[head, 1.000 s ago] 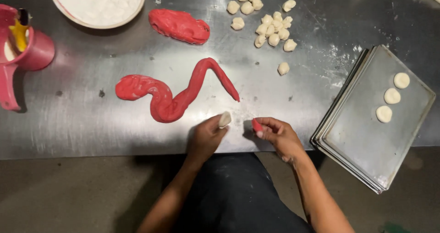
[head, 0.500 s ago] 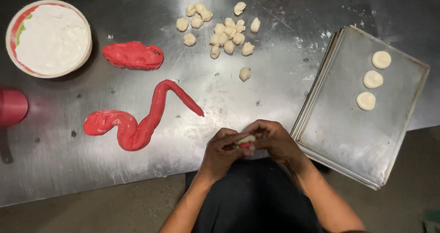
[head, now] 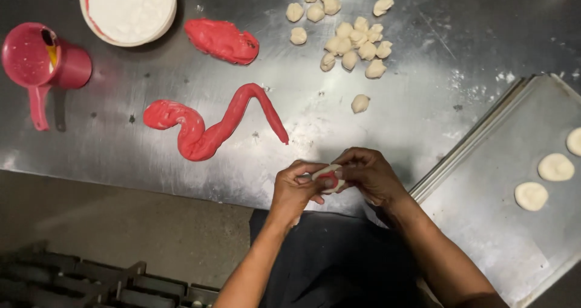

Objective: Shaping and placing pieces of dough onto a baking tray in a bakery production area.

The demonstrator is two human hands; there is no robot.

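Both hands meet at the steel table's (head: 423, 72) near edge. My left hand (head: 295, 190) and my right hand (head: 369, 176) pinch one small white dough piece with a red filling (head: 328, 178) between their fingertips. A long red dough rope (head: 209, 125) snakes across the table to the left of the hands. A shorter red dough lump (head: 222, 40) lies farther back. Several small white dough balls (head: 348, 32) are heaped at the back, and one stray white ball (head: 360, 104) lies just beyond my hands.
A metal baking tray (head: 484, 223) at the right carries three flattened white dough rounds (head: 555, 167). A white bowl of flour (head: 128, 8) stands at the back left, with a red measuring cup (head: 45, 62) beside it. Below the table edge lies floor.
My hands, apart a second ago with a white piece in the left and a red bit in the right, have come together around one piece.
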